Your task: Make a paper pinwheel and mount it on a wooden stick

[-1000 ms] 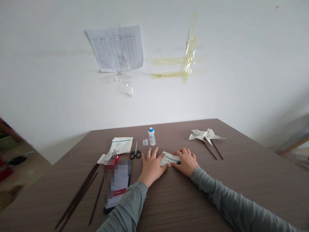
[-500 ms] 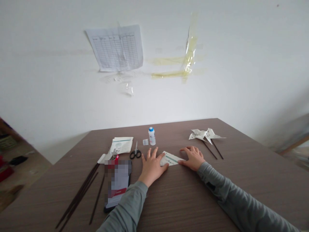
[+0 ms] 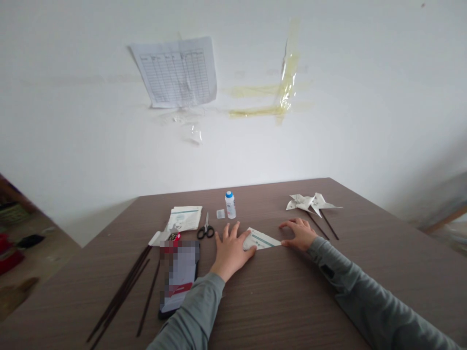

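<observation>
Two hands rest on the brown wood-grain tabletop (image 3: 277,296), both in grey sleeves. Left hand (image 3: 230,249) lies flat, fingers spread, palm down, its thumb side pressing the left end of a folded white paper with green print (image 3: 263,239); nothing is gripped. Right hand (image 3: 299,232) is also flat and unclenched, fingertips touching the right tip of the same paper, which lies flat between the two hands, near the tabletop's middle. Beyond the left hand: black-handled scissors (image 3: 206,229), closed, and a small white bottle with a blue cap (image 3: 229,205), upright, with a small clear tile-like piece (image 3: 220,214) just beside it. Stack of printed paper sheets (image 3: 184,218) sits left of the scissors. Blurred-out flat object (image 3: 178,277) lies left of the left forearm, with several dark thin sticks (image 3: 122,291) further left. Far right of the tabletop: two white paper pinwheels (image 3: 312,203) on dark sticks, lying down, near the right hand but apart from it. Wall behind carries a printed table sheet (image 3: 177,71) and yellowed tape strips (image 3: 280,92).
</observation>
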### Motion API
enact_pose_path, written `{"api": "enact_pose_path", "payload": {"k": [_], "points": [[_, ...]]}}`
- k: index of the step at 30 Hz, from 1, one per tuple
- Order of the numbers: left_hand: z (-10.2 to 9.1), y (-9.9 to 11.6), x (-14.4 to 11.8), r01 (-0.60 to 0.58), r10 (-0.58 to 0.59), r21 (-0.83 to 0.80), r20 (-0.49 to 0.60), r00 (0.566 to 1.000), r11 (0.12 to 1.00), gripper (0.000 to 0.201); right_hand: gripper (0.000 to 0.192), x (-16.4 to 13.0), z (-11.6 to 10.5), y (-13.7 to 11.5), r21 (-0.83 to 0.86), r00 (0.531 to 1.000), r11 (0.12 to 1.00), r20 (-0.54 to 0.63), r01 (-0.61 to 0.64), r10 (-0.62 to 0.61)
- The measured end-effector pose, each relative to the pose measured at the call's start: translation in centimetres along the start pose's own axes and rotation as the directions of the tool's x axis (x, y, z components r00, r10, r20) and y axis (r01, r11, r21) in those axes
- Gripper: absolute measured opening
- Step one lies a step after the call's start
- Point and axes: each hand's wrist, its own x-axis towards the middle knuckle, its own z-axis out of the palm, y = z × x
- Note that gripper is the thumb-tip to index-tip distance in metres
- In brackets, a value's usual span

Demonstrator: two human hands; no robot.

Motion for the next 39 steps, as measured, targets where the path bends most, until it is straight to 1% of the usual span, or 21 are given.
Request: {"api": "enact_pose_path", "payload": {"k": [5, 10, 14, 16, 21, 22, 24, 26, 28, 31, 39], "points": [[0.0, -0.1, 0.0, -0.001, 0.0, -0.012, -0.015, 1.0, 1.0, 0.065, 0.066, 0.6, 0.7, 0.9, -0.015, 1.0, 1.0, -0.016, 0.024, -0.025], [0.2, -0.4, 0.2, 0.001, -0.002, -0.02, -0.03, 1.0, 1.0, 0.064, 0.064, 0.2, -0.3, 0.8, 0.004, 0.999, 0.999, -0.002, 0.05, -0.05], [0.4, -0.6, 0.3, -0.017, 0.016, -0.024, -0.036, 0.999, 1.0, 0.065, 0.068, -0.7, -1.3, -0.2, 0.021, 1.0, 1.0, 0.002, 0.018, -0.018], [0.4, -0.6, 0.3, -0.021, 0.021, -0.019, -0.041, 0.999, 1.0, 0.064, 0.069, -1.0, -1.4, -0.9, 0.039, 0.999, 0.998, 0.025, 0.044, -0.045], [0.3, 0.1, 0.2, -0.004, 0.004, 0.013, -0.013, 1.0, 1.0, 0.066, 0.063, -1.8, -0.3, -2.8, 0.084, 0.992, 0.989, 0.026, 0.118, -0.121], [0.2, 0.2, 0.2, 0.001, -0.001, 0.015, -0.006, 1.0, 1.0, 0.066, 0.06, -2.0, 0.0, -3.3, 0.081, 0.991, 0.989, 0.033, 0.125, -0.128], [0.2, 0.4, 0.3, 0.005, -0.005, 0.013, -0.005, 1.0, 1.0, 0.066, 0.054, -2.4, 0.7, -4.1, 0.065, 0.987, 0.985, 0.005, 0.159, -0.159], [0.2, 0.5, 0.3, 0.002, -0.002, 0.006, -0.012, 1.0, 1.0, 0.064, 0.061, -2.7, 1.3, -4.7, 0.044, 0.981, 0.98, -0.016, 0.195, -0.194], [0.3, 0.6, 0.4, -0.005, 0.005, 0.002, -0.021, 1.0, 1.0, 0.063, 0.068, -2.9, 1.7, -5.2, 0.028, 0.979, 0.979, -0.032, 0.202, -0.201], [0.4, 0.6, 0.3, -0.013, 0.012, -0.003, -0.031, 0.999, 1.0, 0.062, 0.068, -3.0, 1.8, -5.7, 0.017, 0.982, 0.983, -0.034, 0.185, -0.184], [0.2, 0.6, 0.3, -0.004, 0.004, 0.002, 0.004, 1.0, 1.0, 0.066, 0.084, -2.7, 0.3, -6.5, 0.046, 0.992, 0.994, 0.064, 0.103, -0.106]]}}
